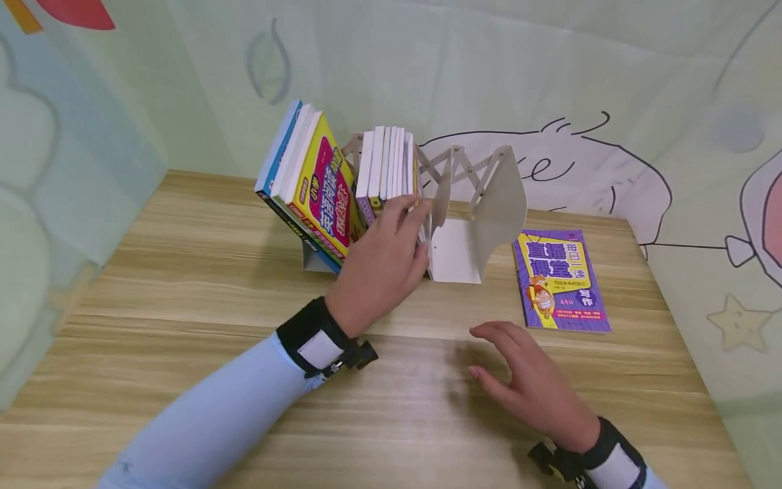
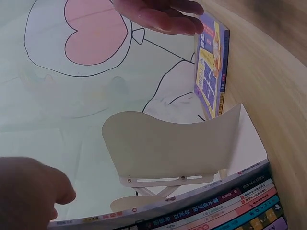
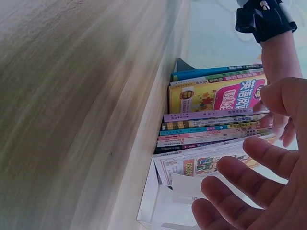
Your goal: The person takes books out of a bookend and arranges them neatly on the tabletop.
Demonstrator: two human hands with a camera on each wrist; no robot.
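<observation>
My left hand (image 1: 381, 261) reaches over the front of a row of thin books (image 1: 386, 163) standing in a beige folding book rack (image 1: 501, 197). Its fingers touch the books near the row's right side; whether they press is hidden. A white-edged book with a colourful cover (image 3: 206, 163) ends the row. To the left lean thicker books, among them a yellow-and-pink one (image 1: 326, 190). My right hand (image 1: 531, 380) hovers above the table, fingers spread and holding nothing. Beyond it, a purple-and-yellow book (image 1: 562, 280) lies flat.
The rack's right section, between two upright dividers, shows its bare white base (image 1: 455, 251). Crossed metal struts (image 1: 467, 166) link the dividers at the back. A printed cloth wall (image 1: 379, 61) stands close behind the wooden table (image 1: 201, 299).
</observation>
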